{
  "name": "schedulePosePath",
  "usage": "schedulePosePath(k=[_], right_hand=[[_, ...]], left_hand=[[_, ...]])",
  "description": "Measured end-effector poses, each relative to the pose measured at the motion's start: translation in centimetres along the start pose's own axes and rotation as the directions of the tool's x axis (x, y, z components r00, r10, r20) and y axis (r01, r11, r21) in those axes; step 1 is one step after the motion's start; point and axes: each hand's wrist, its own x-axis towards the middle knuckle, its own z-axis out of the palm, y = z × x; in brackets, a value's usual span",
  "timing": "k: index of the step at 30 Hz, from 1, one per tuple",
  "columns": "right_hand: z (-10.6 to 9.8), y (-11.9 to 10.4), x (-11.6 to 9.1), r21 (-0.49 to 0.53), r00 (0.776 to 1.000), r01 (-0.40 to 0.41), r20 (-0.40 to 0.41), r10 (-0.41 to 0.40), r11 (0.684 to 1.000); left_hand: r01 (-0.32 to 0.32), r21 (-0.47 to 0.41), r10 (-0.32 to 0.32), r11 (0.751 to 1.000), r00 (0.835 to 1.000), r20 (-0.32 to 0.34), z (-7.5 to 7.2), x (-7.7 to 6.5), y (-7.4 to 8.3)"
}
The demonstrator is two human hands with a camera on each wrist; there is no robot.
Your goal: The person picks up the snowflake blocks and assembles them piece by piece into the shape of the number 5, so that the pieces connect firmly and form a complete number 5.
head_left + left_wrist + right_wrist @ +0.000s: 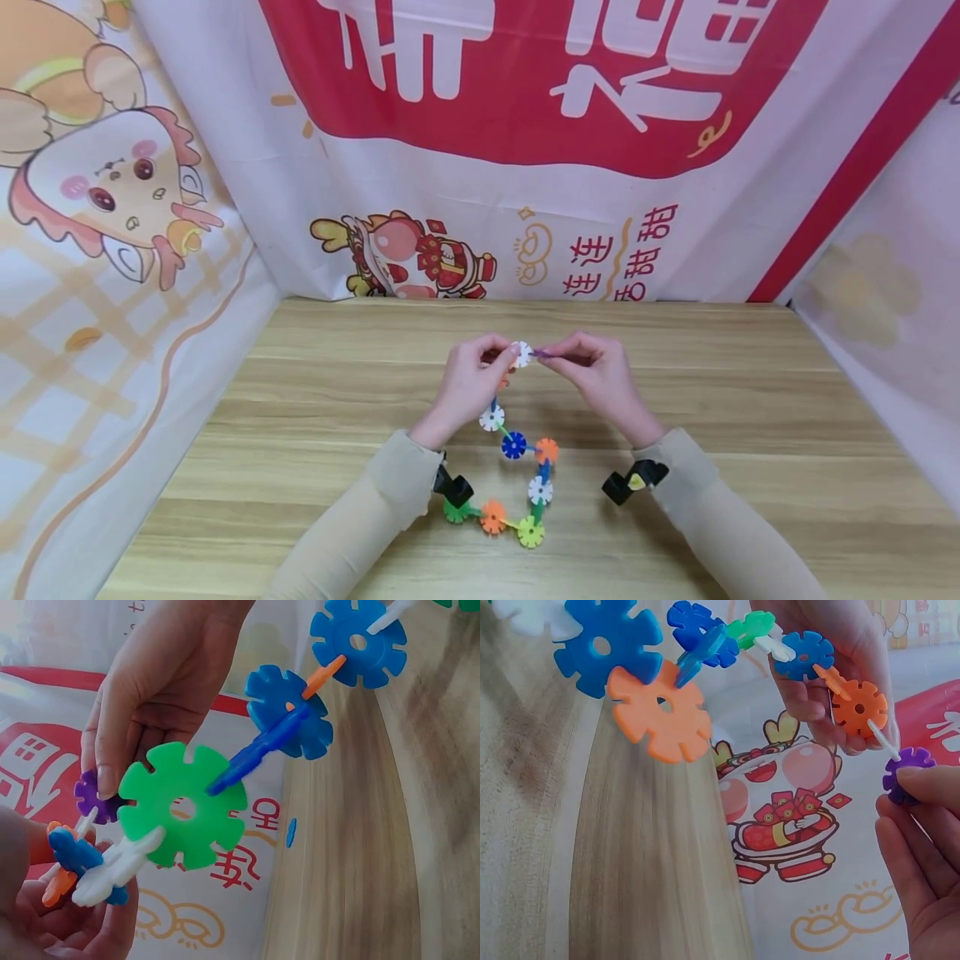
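Observation:
My left hand (471,379) holds the upper end of a chain of notched plastic snowflake discs, near a white disc (522,354). Just to its right, my right hand (600,373) pinches a purple disc (913,766) between thumb and fingers. The purple disc meets the edge of the white one, which links to an orange disc (859,708) by the left fingers. From there the chain hangs down through blue, green and white discs, including a green disc (182,808) close to the left wrist camera. How firmly purple and white are slotted together I cannot tell.
The lower chain bends over the wooden table (750,400), passing a dark blue disc (513,445), a yellow-green disc (531,532) and a green disc (456,511) near the left sleeve. Printed cloth (450,175) borders the table behind and at both sides. Each wrist wears a black camera.

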Motion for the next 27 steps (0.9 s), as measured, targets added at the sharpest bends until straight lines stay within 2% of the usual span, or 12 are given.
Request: schedulePosePath(k=[7,19,27], right_hand=[[-0.28,0.06,-0.07,-0.008,1.0,0.009,0.017,-0.009,1.0],[-0.22,-0.17,0.01,-0.045,0.999,0.011,0.043,-0.009,0.999],[-0.8,-0.01,0.16,-0.059,0.998,-0.022,0.051,0.025,0.998]], left_hand=[[0.014,-0.041,-0.013,0.999,1.0,0.019,0.09,-0.02,0.23],[0.023,-0.059,-0.023,0.998,1.0,0.006,0.37,-0.09,-0.26],[0.054,-0.084,-0.051,0.995,0.998,0.033,0.3,-0.17,-0.4]])
